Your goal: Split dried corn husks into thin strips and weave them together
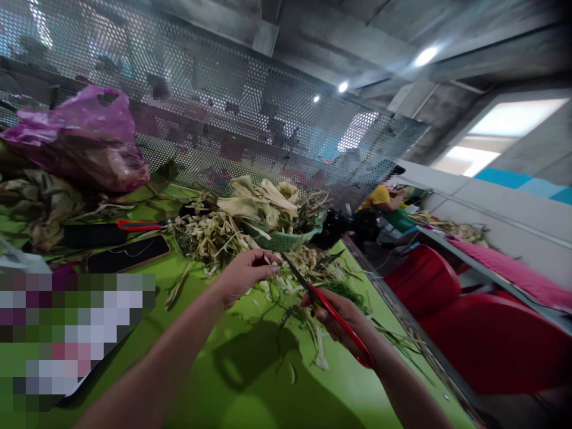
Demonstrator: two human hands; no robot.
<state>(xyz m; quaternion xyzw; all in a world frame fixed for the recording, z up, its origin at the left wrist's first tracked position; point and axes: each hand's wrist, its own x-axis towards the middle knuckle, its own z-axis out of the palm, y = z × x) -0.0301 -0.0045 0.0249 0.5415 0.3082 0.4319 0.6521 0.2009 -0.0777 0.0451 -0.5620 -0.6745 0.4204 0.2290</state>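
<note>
My right grip [337, 313] is wrapped around the handle of red-handled scissors [329, 310], their dark blades pointing away from me toward my left grip [250, 274], over a lime-green tabletop [187, 351]. Between the left thumb and fingers I pinch what looks like a small pale plant piece [267, 260], just beside the blade tips and mostly covered by my fingertips. Beyond both hands, a heap of dry, straw-coloured stalks [218, 241] spreads around a green basket [286, 240] topped with broad, cream-coloured leaves [259, 205]. To the left lie a dark phone [129, 255] and a second red-handled tool [140, 225], near a translucent purple bag [100, 131]; a pixelated patch hides the tabletop's lower left.
</note>
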